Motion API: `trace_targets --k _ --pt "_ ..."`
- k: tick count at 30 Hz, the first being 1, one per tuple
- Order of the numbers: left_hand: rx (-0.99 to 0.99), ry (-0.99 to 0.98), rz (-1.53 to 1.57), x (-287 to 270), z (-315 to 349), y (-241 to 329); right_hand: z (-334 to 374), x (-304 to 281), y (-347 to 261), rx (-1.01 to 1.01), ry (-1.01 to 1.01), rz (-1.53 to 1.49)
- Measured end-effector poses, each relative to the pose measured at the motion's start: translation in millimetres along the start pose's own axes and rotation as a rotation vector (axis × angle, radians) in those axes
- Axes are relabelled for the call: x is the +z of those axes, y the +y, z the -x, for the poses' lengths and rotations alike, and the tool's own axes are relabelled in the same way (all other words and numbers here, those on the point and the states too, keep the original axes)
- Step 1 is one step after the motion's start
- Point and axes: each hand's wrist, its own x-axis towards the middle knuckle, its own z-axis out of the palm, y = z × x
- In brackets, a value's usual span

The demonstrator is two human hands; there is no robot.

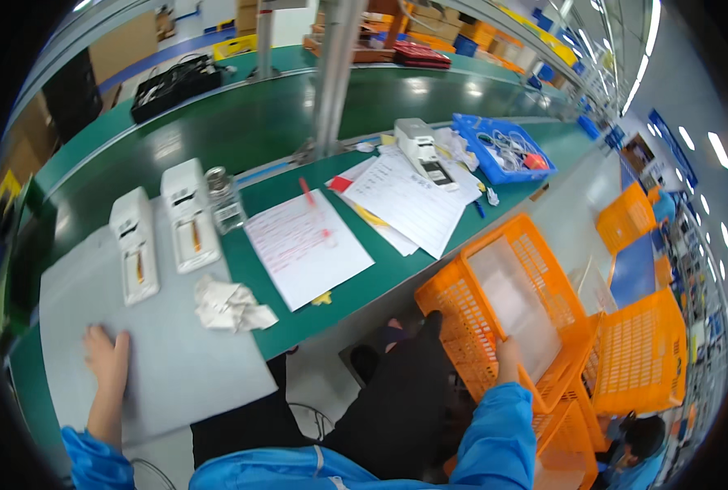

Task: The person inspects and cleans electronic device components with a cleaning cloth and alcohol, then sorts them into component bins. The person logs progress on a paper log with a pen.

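**Left hand flat on the mat, right hand on the orange basket**

Your left hand [107, 355] lies open and flat on the grey mat [168, 359] at the near left of the green desk [250, 139], holding nothing. Beyond it on the mat stand two white devices [133, 245] [189, 214] side by side, each with an orange strip showing in its slot. Just right of your hand, near the mat's edge, sits a crumpled white cloth [229, 305]. A small clear jar [223, 199] stands behind it, and a white sheet with red writing [307, 245] lies on the green desk to the right. Farther right, below the desk edge, your right hand [509, 359] grips the near rim of an orange basket [535, 253] that holds a clear plastic bag [515, 302]; your fingers are closed over the rim. More orange baskets [638, 351] sit to its right
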Motion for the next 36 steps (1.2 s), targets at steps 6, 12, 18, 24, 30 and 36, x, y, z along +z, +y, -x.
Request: trace_targets --k 6,12,18,24,30,36 --pt "-0.021 -0.144 -0.015 -47.5 20.7 31.3 52.8 32.2 9.4 -0.100 -0.051 -0.137" --pt "0.198 -0.382 -0.042 -85.4 22.7 13.1 119.7 24.2 -3.0 -0.092 -0.018 0.012" --pt "0.455 -0.560 -0.192 -105.9 0.4 0.5 199.5 13.4 -9.3 -0.126 -0.035 0.091" --pt "0.457 -0.540 -0.258 -104.2 2.2 5.7 271.5 4.9 -32.5 -0.076 -0.075 0.096" --pt "0.465 -0.513 -0.232 -100.7 5.0 7.2 317.8 -11.1 -42.5 -0.186 -0.144 0.144" --pt "0.415 -0.533 -0.225 -98.0 5.3 10.8 316.6 -13.4 -52.9 -0.190 -0.082 0.174"
